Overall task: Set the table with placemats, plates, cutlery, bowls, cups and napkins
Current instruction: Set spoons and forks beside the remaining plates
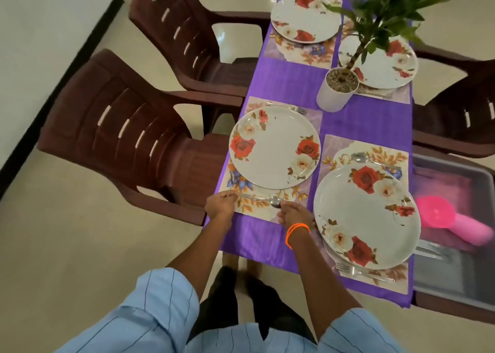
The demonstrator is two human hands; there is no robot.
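A purple-clothed table [289,82] carries several floral placemats, each with a white rose plate. On the near-left placemat [257,205] lies a spoon [270,200], just below its plate [274,146]. My right hand [293,214] touches the spoon's bowl with its fingertips. My left hand [221,205] grips a thin metal piece of cutlery [229,190] at the mat's left edge. A fork [297,109] lies above that plate. The near-right plate [367,216] has a spoon [360,157] above it and a fork [359,271] below it.
A potted plant [337,87] stands mid-table. Brown plastic chairs [128,138] flank the left and right sides. A grey tub [452,280] on the right chair holds pink plastic items [452,224] and cutlery. Two far plates [304,17] lie on their mats.
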